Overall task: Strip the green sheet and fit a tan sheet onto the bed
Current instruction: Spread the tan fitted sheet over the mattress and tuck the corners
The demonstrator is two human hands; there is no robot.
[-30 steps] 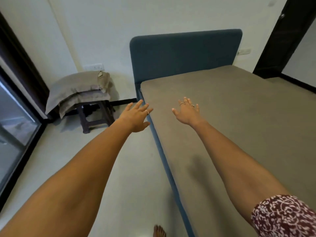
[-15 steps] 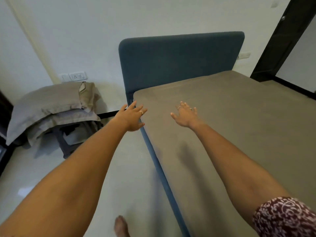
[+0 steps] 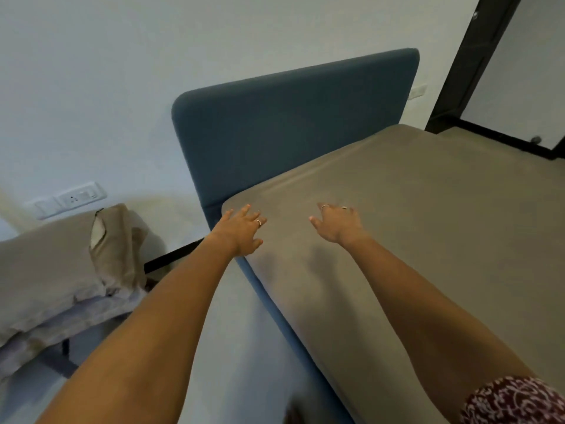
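Observation:
A tan sheet (image 3: 412, 228) lies smooth and flat over the whole mattress of a bed with a blue headboard (image 3: 293, 123) and blue side frame (image 3: 275, 304). My left hand (image 3: 241, 229) reaches out with fingers spread, over the near left corner of the sheet by the headboard. My right hand (image 3: 336, 223) is stretched out flat a little further in, fingers straight, low over the sheet. Whether either hand touches the fabric I cannot tell. No green sheet is in view.
Tan pillows (image 3: 61, 270) are stacked on a dark stool at the left, under a wall socket (image 3: 79, 197). Pale floor runs between stool and bed. A dark door frame (image 3: 467, 65) stands at the back right.
Both hands have moved forward along the bed toward the headboard corner. The view has closed in and tilted, with the stool sliding off to the left.

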